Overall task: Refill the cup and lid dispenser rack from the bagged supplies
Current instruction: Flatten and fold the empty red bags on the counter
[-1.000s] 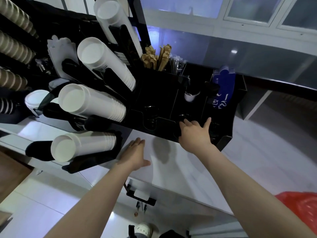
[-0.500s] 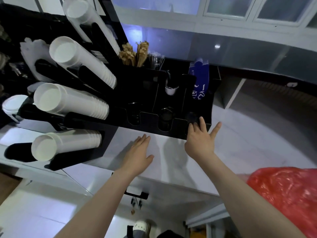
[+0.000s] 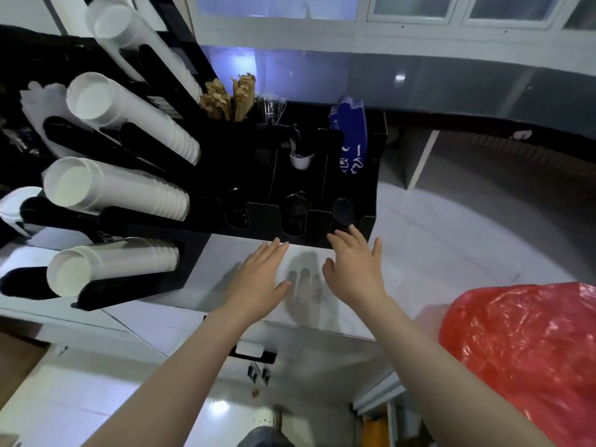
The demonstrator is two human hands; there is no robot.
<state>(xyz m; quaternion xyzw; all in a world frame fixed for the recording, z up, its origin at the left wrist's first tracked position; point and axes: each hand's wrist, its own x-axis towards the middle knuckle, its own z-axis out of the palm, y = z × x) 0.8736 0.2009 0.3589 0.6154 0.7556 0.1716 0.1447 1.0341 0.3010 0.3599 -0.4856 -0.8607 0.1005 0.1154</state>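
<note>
Both hands flat and spread, holding nothing. Left hand palm-down on the white counter, fingers pointing at the front lip of the black dispenser rack. Right hand just beside it, fingertips at or touching the rack's lower right front corner; cannot tell which.

Rack straight ahead of both hands, along the counter's back. Four stacks of white paper cups lying in its left-hand tubes, long axes fanning out toward the viewer and to the left, mouths outward. Low front slots holding dark lids, directly beyond the fingertips. Wooden stirrers upright at the top.

Red plastic bag low on the right, bulging, contents hidden; near the right forearm, well apart from the left hand. Probably the supply source, so right hand the nearer for reaching back to it, with the rack's slots then forward and left of that bag.
</note>
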